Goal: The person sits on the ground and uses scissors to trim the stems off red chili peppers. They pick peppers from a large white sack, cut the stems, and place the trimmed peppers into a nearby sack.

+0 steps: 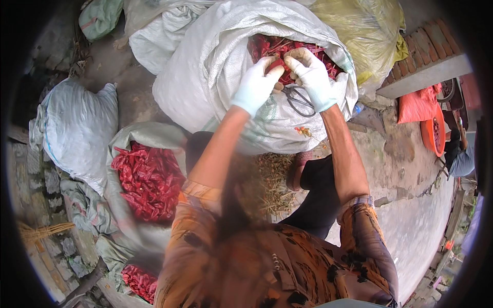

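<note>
Both my hands wear white gloves with tan-stained fingertips and meet over the mouth of a large white woven sack [205,66]. My left hand [259,84] is closed on a dried red chili pepper [276,65]. My right hand [314,77] has curled fingers, pinched at the pepper's other end. Black-handled scissors [299,101] hang just below the right palm, loops toward me; whether that hand also grips them, I cannot tell. More dried red chili peppers [262,46] fill the sack opening behind my hands.
At left, an open sack [120,141] holds red peppers beside a full white sack [82,128]. A yellow plastic bag [359,31] stands behind, near a brick-edged ledge [426,51]. Stem scraps [275,179] litter the floor. Another person [462,154] is beside an orange basin [427,136] at right.
</note>
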The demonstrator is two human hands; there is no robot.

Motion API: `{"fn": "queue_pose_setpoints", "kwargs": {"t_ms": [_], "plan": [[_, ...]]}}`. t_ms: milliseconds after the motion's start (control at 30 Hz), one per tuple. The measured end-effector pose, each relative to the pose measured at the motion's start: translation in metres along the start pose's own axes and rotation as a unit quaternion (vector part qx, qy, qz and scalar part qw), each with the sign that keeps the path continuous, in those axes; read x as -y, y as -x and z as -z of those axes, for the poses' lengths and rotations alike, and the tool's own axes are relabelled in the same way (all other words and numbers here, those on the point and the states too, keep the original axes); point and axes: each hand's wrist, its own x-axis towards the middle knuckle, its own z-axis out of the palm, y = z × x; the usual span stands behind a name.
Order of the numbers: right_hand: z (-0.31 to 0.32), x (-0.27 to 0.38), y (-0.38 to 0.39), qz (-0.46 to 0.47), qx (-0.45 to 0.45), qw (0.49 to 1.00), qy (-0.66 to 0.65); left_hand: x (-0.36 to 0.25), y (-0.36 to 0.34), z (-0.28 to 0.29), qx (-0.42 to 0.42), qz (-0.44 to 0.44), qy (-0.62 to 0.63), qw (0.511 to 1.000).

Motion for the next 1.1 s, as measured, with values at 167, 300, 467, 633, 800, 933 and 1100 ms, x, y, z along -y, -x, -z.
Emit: {"fn": "queue_pose_setpoints", "kwargs": {"t_ms": [167, 300, 467, 633, 800, 933, 1100], "plan": [[-0.011, 0.015, 0.022, 0.024, -0.002, 1.000, -0.009, 0.013, 0.002, 0.000, 0.028, -0.006, 0.049, 0.998], [-0.001, 0.011, 0.027, -0.023, 0.037, 0.974, -0.222, 0.003, 0.010, 0.001, 0.095, 0.078, 0.248, 0.961], [0.010, 0.008, 0.024, -0.135, 0.118, 0.825, -0.536, 0.009, 0.015, -0.001, 0.118, 0.092, 0.333, 0.931], [0.026, 0.016, 0.022, -0.119, 0.223, 0.962, -0.108, -0.004, 0.017, 0.014, 0.086, 0.023, 0.402, 0.911], [0.003, -0.008, 0.007, -0.093, 0.157, 0.963, 0.196, -0.001, 0.017, 0.034, -0.130, 0.033, 0.190, 0.973], [-0.016, -0.033, -0.045, 0.034, -0.070, 0.971, 0.226, 0.005, 0.010, 0.031, -0.170, 0.060, 0.229, 0.957], [-0.039, -0.062, -0.088, 0.131, -0.110, 0.868, 0.466, 0.019, 0.004, 0.031, -0.123, 0.038, 0.253, 0.959]]}}
